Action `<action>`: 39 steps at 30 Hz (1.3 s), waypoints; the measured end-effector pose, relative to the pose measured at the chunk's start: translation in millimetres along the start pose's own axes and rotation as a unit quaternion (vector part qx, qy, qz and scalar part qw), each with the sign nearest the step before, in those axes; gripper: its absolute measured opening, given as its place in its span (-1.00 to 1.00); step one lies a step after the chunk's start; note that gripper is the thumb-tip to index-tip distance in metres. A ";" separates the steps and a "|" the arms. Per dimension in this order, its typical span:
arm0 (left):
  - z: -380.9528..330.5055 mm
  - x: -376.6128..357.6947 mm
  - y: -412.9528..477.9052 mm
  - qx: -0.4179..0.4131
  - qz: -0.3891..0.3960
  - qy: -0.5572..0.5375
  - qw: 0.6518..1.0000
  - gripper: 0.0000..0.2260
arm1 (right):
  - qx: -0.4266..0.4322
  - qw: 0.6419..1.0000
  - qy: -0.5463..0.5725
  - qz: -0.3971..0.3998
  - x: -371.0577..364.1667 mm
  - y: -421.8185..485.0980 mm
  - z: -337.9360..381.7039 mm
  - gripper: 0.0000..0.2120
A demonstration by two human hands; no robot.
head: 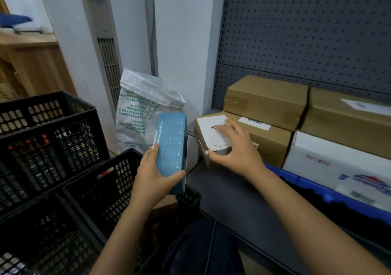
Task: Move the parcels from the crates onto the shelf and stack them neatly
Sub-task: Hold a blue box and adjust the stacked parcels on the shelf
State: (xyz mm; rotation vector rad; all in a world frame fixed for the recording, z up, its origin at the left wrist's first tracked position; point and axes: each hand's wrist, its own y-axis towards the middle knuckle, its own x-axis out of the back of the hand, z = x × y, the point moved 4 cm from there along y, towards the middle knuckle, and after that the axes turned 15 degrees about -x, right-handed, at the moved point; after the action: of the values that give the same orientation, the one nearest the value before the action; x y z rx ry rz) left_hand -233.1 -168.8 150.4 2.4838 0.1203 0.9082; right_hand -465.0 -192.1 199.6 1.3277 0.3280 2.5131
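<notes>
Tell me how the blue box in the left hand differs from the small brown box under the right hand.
The slim blue printed box is held in the air by the left hand, over the black plastic crates; the small brown cardboard box rests on the grey shelf under the right hand. The brown one carries a white barcode label; the blue one doesn't. Both are closed rectangular parcels.

I see soft, even indoor light, brightest on the white wall [186,42] far left. The crates [48,147] near left sit dim, their insides nearly black. No hard shadows or glare. Wide-angle bending curves the pegboard [306,31] and edges. The white box [338,164] at right is smeared with blur; the whole frame looks slightly soft.
</notes>
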 end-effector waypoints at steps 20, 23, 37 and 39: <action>-26.2 -36.0 45.8 -0.040 -0.010 -0.031 0.999 -0.10 | 0.055 0.993 -0.105 0.016 66.5 78.3 -37.2 -0.48; -25.1 -38.6 46.8 -0.045 -0.004 -0.034 0.998 -0.10 | 0.060 0.992 -0.111 0.011 66.1 85.3 -40.3 -0.53; -11.9 -47.0 45.4 -0.026 0.004 -0.046 0.999 -0.07 | 0.071 0.992 -0.100 0.024 53.7 109.7 -45.2 -0.44; -13.3 -47.6 45.0 -0.032 0.000 -0.044 0.999 -0.09 | 0.070 0.992 -0.100 0.025 52.6 111.4 -44.3 -0.44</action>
State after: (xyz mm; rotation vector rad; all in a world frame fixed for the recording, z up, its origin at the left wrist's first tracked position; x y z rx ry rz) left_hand -282.0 -214.3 152.7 2.4585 0.0605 0.7898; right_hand -545.6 -281.0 251.8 1.6465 0.4386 2.4073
